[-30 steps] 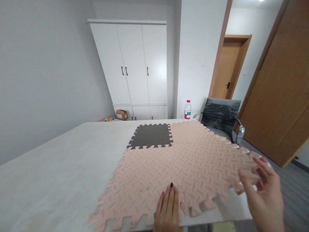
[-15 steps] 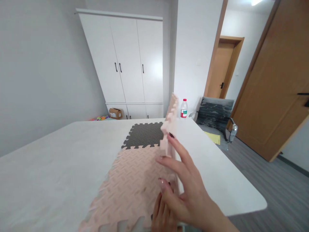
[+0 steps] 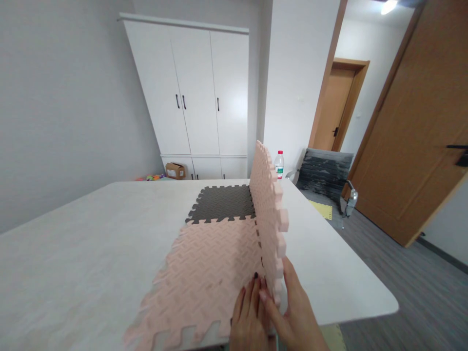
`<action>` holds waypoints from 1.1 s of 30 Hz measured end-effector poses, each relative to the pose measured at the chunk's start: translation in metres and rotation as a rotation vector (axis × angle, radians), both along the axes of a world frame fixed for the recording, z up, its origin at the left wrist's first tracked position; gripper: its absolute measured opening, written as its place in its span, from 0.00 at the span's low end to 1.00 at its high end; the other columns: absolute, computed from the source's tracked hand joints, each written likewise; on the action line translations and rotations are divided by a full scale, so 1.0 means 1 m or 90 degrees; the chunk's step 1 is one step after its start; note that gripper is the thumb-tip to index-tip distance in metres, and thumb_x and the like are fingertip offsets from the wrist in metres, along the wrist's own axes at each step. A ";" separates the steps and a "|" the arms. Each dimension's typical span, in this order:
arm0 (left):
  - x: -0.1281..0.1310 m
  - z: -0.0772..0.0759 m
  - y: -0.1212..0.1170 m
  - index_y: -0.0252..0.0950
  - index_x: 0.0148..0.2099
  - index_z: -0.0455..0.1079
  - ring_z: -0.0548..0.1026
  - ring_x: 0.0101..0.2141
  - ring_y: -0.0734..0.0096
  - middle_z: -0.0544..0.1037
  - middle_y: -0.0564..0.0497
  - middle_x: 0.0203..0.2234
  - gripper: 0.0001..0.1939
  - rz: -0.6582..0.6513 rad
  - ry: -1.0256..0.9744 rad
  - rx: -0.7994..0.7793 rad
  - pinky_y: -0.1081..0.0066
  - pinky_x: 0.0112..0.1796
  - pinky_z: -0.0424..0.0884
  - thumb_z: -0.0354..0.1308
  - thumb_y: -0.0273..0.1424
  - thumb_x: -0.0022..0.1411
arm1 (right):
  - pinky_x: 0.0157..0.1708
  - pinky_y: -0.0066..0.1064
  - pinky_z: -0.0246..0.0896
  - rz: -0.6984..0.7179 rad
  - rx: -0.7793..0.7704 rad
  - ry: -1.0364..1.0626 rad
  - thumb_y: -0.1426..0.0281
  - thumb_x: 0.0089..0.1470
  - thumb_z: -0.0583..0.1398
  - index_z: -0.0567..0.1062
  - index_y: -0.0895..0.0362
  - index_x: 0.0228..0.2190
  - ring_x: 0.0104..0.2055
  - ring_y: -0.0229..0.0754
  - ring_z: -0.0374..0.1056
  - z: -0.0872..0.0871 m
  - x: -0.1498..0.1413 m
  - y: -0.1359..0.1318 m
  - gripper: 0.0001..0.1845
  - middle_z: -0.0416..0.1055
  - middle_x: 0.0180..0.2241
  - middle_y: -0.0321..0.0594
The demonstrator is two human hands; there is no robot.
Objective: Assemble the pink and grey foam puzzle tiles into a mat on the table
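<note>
A pink foam mat tile (image 3: 208, 268) with toothed edges lies flat, and a dark grey foam tile (image 3: 223, 202) joins its far side. Along their right edges another pink foam tile (image 3: 265, 204) stands upright, leaning slightly right at the top. My left hand (image 3: 250, 312) rests flat on the lying pink tile beside the seam, fingers stretched forward. My right hand (image 3: 294, 307) grips the upright tile low at its near end. Its thumb is on the left face and its fingers are on the right face, partly hidden behind the foam.
The tiles are on a white table (image 3: 91, 243). A red-capped bottle (image 3: 280, 165) stands at its far edge. Beyond are a dark chair (image 3: 323, 173) on the right, a cardboard box (image 3: 175, 170), and white cabinets (image 3: 193, 92).
My right hand has moved down along the upright tile and closed around its near lower end. The tile's near edge has swung right, so its left face shows. My left hand stays low.
</note>
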State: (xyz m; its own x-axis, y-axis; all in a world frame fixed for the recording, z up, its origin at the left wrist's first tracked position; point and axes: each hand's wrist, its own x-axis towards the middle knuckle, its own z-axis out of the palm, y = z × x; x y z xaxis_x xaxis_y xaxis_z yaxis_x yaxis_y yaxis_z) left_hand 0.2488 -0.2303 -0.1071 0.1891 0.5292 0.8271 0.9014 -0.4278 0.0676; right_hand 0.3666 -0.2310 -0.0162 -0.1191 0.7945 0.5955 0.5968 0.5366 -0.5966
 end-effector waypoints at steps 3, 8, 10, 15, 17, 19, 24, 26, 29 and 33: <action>0.001 -0.005 -0.004 0.31 0.56 0.65 0.67 0.55 0.58 0.72 0.43 0.53 0.29 0.003 -0.007 -0.058 0.59 0.54 0.62 0.53 0.29 0.50 | 0.52 0.41 0.62 -0.015 -0.025 0.025 0.65 0.58 0.53 0.52 0.57 0.60 0.58 0.48 0.59 0.002 0.003 0.002 0.31 0.59 0.58 0.50; -0.003 -0.002 -0.008 0.31 0.59 0.62 0.63 0.57 0.62 0.68 0.47 0.57 0.36 -0.003 0.028 -0.108 0.61 0.57 0.58 0.51 0.24 0.43 | 0.32 0.30 0.67 -0.012 -0.064 0.030 0.63 0.60 0.50 0.70 0.59 0.43 0.35 0.43 0.70 0.014 0.024 0.002 0.17 0.74 0.36 0.47; -0.004 0.000 -0.009 0.31 0.60 0.61 0.62 0.58 0.63 0.66 0.48 0.58 0.39 0.002 0.034 -0.120 0.61 0.57 0.58 0.50 0.23 0.40 | 0.25 0.28 0.63 -0.034 -0.081 0.035 0.62 0.60 0.50 0.71 0.58 0.31 0.25 0.40 0.67 0.013 0.037 0.003 0.16 0.72 0.25 0.41; -0.002 0.000 -0.011 0.31 0.61 0.59 0.60 0.59 0.65 0.66 0.50 0.59 0.43 0.017 0.027 -0.126 0.62 0.57 0.56 0.49 0.21 0.36 | 0.22 0.27 0.59 -0.108 -0.095 0.061 0.58 0.57 0.53 0.69 0.57 0.29 0.22 0.39 0.63 0.017 0.086 0.023 0.15 0.66 0.19 0.35; -0.002 -0.001 -0.011 0.31 0.61 0.59 0.60 0.59 0.66 0.65 0.51 0.59 0.43 0.020 0.021 -0.134 0.62 0.58 0.55 0.49 0.21 0.36 | 0.26 0.27 0.61 -0.145 -0.072 0.077 0.58 0.56 0.54 0.69 0.58 0.39 0.26 0.39 0.65 0.029 0.112 0.041 0.17 0.70 0.25 0.36; -0.003 -0.002 -0.011 0.31 0.61 0.59 0.60 0.59 0.65 0.65 0.51 0.59 0.43 0.016 0.022 -0.134 0.62 0.58 0.55 0.49 0.21 0.37 | 0.32 0.29 0.63 -0.171 -0.036 0.051 0.58 0.55 0.55 0.70 0.58 0.44 0.32 0.40 0.66 0.047 0.142 0.063 0.21 0.72 0.32 0.39; -0.005 -0.006 -0.007 0.31 0.62 0.58 0.61 0.58 0.63 0.66 0.50 0.58 0.42 0.008 0.031 -0.111 0.61 0.57 0.57 0.50 0.23 0.40 | 0.36 0.30 0.59 -0.235 0.034 -0.088 0.59 0.55 0.55 0.71 0.58 0.48 0.33 0.39 0.66 0.102 0.217 0.119 0.23 0.72 0.34 0.40; -0.004 -0.008 -0.005 0.31 0.62 0.57 0.63 0.58 0.63 0.67 0.49 0.58 0.41 0.013 0.018 -0.102 0.61 0.56 0.58 0.50 0.23 0.41 | 0.35 0.30 0.57 -0.273 0.064 -0.137 0.58 0.54 0.56 0.72 0.58 0.47 0.34 0.38 0.66 0.124 0.243 0.136 0.23 0.72 0.35 0.40; -0.003 -0.013 -0.002 0.32 0.63 0.55 0.65 0.56 0.63 0.69 0.49 0.56 0.41 0.023 -0.002 -0.083 0.61 0.55 0.60 0.49 0.23 0.42 | 0.34 0.30 0.55 -0.348 0.081 -0.200 0.56 0.54 0.55 0.74 0.60 0.45 0.32 0.36 0.65 0.151 0.269 0.149 0.25 0.71 0.32 0.39; -0.002 -0.016 0.001 0.33 0.62 0.58 0.66 0.55 0.64 0.71 0.50 0.54 0.40 0.028 -0.002 -0.051 0.63 0.54 0.61 0.49 0.23 0.42 | 0.32 0.32 0.53 -0.418 0.095 -0.261 0.55 0.53 0.54 0.75 0.62 0.41 0.31 0.38 0.67 0.163 0.284 0.146 0.26 0.71 0.26 0.39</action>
